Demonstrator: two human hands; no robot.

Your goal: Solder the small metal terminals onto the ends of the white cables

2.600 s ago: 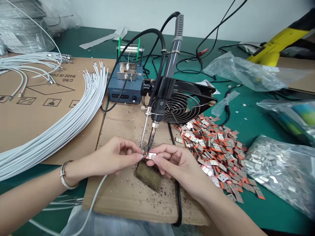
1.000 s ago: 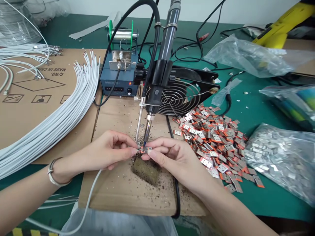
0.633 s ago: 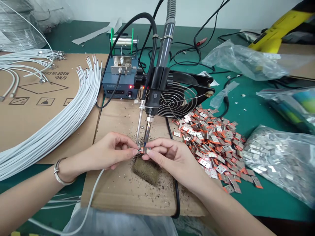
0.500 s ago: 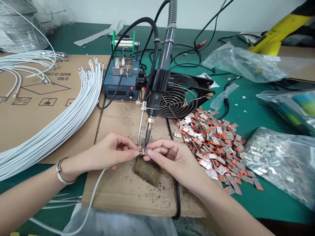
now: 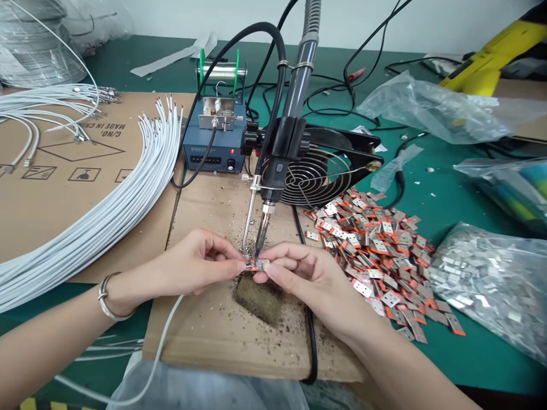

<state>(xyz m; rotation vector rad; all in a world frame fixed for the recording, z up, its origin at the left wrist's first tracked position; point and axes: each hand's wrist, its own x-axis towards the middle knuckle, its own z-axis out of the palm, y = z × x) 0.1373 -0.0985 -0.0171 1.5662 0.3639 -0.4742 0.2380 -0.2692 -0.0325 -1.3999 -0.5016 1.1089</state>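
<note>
My left hand (image 5: 209, 263) pinches the end of a white cable (image 5: 164, 333), which trails from under the palm toward the lower left. Between the thumb and fingers of my right hand (image 5: 294, 273) is a USB connector (image 5: 262, 264), silver with an orange part. The cable end and the connector meet under the tip of a soldering iron (image 5: 260, 239), which is clamped upright in a stand. A thin metal solder feed tube (image 5: 248, 225) ends beside the tip. Just below my fingertips lies a brown sponge (image 5: 258, 299). The exact contact at the joint is too small to make out.
A heap of USB connectors (image 5: 380, 245) lies to the right, beside a bag of small metal parts (image 5: 491, 279). Behind the iron stand a fan (image 5: 307, 176) and a blue solder feeder (image 5: 213, 142) with a spool (image 5: 222, 71). A bundle of white cables (image 5: 128, 210) curves across the left.
The whole view has shifted slightly, so most things sit a little further right. Both hands keep their pinch on the cable and connector beneath the iron tip.
</note>
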